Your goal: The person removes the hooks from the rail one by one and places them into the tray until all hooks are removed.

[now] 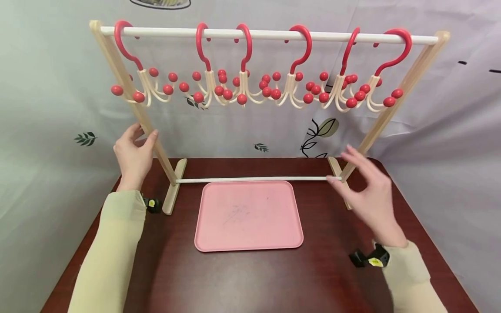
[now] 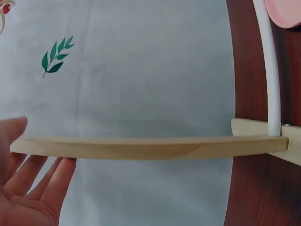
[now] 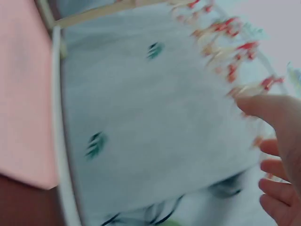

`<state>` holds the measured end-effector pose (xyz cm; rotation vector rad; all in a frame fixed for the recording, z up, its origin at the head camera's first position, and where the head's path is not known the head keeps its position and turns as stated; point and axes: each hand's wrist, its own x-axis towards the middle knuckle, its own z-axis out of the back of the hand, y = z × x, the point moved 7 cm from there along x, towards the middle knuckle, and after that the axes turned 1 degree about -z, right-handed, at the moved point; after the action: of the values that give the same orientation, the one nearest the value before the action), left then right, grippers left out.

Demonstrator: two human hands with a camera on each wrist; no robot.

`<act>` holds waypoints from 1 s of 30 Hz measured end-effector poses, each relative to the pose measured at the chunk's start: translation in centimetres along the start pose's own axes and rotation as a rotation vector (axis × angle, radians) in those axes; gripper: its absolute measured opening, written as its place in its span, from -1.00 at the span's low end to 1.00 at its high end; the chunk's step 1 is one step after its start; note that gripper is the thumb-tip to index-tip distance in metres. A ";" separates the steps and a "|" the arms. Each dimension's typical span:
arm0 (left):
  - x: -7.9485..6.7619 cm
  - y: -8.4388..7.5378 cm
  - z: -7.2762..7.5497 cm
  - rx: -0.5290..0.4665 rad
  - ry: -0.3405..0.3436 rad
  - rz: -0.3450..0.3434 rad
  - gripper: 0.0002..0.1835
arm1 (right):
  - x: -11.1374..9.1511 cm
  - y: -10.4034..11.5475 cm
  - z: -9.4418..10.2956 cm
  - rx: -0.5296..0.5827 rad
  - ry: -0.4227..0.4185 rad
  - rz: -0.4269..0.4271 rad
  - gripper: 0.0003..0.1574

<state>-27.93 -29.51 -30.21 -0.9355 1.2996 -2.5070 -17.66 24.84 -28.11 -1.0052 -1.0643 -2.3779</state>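
Note:
My left hand (image 1: 135,158) grips the left post (image 1: 162,158) of a wooden clothes rack. In the left wrist view the thumb is on one side of this post (image 2: 155,148) and the fingers on the other. Beside the rack's right post (image 1: 384,121) my right hand (image 1: 372,195) is blurred, fingers spread and holding nothing. From the white top rod (image 1: 168,32) hang several multi-arm hangers with red hooks (image 1: 249,48) and red ball tips. Their cream arms crowd together at the middle and right, while one hanger (image 1: 146,87) hangs apart at the left.
A pink tray (image 1: 250,217) lies on the dark red-brown table (image 1: 242,282), just in front of the rack's white lower rod (image 1: 254,179). Wooden feet (image 1: 170,198) support the posts. Pale cloth (image 1: 47,108) with leaf prints covers the wall behind.

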 end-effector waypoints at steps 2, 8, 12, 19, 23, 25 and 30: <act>0.3 -0.1 0.0 0.019 -0.001 0.000 -0.49 | 1.9 2.1 1.6 0.071 -0.105 0.005 -0.29; 0.7 0.4 0.1 0.031 0.019 -0.019 -0.52 | 7.2 4.4 5.6 0.199 -0.345 -0.126 -0.53; 0.7 0.7 0.2 0.023 0.040 -0.023 -0.52 | 10.9 2.0 7.0 0.313 -0.387 -0.322 -0.51; 0.7 0.4 0.5 0.041 0.054 -0.037 -0.49 | 15.1 -1.7 7.9 0.489 -0.337 -0.550 -0.41; 0.8 0.4 0.5 0.046 0.067 -0.046 -0.47 | 16.3 -2.6 7.6 0.599 -0.322 -0.582 -0.42; 0.8 0.4 0.6 0.043 0.073 -0.050 -0.47 | 16.7 -2.8 7.5 0.642 -0.317 -0.589 -0.43; 0.9 0.6 0.7 0.027 0.096 -0.042 -0.48 | 17.3 -2.7 7.4 0.647 -0.294 -0.628 -0.50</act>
<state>-28.32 -30.73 -30.00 -0.8558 1.2825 -2.6242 -27.63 31.75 -13.47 -0.8608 -2.3462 -2.0383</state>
